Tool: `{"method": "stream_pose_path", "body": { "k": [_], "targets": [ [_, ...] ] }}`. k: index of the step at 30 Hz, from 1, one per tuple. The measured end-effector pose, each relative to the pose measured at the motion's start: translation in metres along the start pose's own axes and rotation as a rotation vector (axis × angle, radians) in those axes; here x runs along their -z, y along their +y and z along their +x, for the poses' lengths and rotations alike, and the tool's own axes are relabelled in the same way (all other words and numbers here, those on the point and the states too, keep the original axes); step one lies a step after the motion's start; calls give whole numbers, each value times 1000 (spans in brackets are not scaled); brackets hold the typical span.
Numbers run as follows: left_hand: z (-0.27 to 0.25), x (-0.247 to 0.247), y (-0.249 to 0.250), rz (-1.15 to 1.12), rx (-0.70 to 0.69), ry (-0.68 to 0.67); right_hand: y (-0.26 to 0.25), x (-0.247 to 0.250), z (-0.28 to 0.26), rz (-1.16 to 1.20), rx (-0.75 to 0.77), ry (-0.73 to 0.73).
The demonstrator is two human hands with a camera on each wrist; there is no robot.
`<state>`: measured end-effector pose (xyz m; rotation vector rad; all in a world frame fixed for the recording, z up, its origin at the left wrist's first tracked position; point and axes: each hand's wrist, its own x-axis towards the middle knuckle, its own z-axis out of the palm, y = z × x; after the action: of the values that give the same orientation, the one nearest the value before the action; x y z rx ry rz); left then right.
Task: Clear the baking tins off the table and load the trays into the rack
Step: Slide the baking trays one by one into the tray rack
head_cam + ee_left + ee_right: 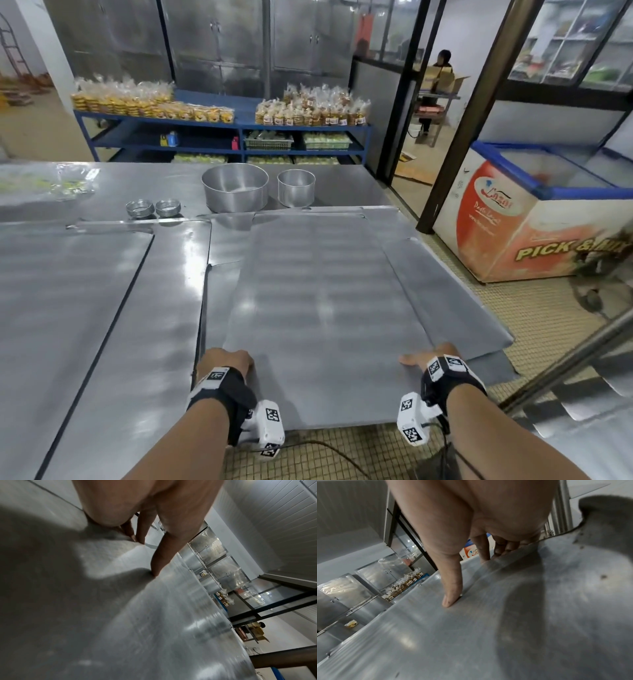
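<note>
On the table (85,308), at about ten o'clock from the hands, two small baking tins (153,207) sit side by side, with a large round tin (235,187) and a smaller round tin (296,187) at twelve o'clock beyond the tray's far edge; all four are not yet cleared. The left hand (226,359) sits at seven o'clock on the top tray (322,308), thumb laid flat on the sheet and fingers curled over its left edge, so it grips that side; the left wrist view shows fingertips (137,539) at the rim. This tray lies skewed across another tray (455,308) beneath, its near end overhanging the table toward the person. The right hand (433,356) mirrors the hold at five o'clock, thumb pressing on top and fingers (500,549) wrapped round the right edge. To do this well, I judge both hands should lift evenly, keeping the thin sheet level so it does not flex or scrape the lower one, then draw it straight back toward six o'clock. The rack cannot be identified with certainty here.
</note>
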<state>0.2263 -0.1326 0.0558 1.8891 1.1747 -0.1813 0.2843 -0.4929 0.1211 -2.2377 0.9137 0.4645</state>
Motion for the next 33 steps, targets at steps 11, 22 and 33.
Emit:
{"method": "stream_pose_path", "body": {
  "k": [11, 22, 33],
  "targets": [
    [-11, -66, 20, -6, 68, 52, -14, 25, 76, 5, 42, -35],
    [-30, -79, 32, 189, 142, 143, -10, 8, 104, 13, 41, 35],
    [1, -69, 24, 88, 183, 46, -20, 11, 112, -86, 80, -109]
  ]
}}
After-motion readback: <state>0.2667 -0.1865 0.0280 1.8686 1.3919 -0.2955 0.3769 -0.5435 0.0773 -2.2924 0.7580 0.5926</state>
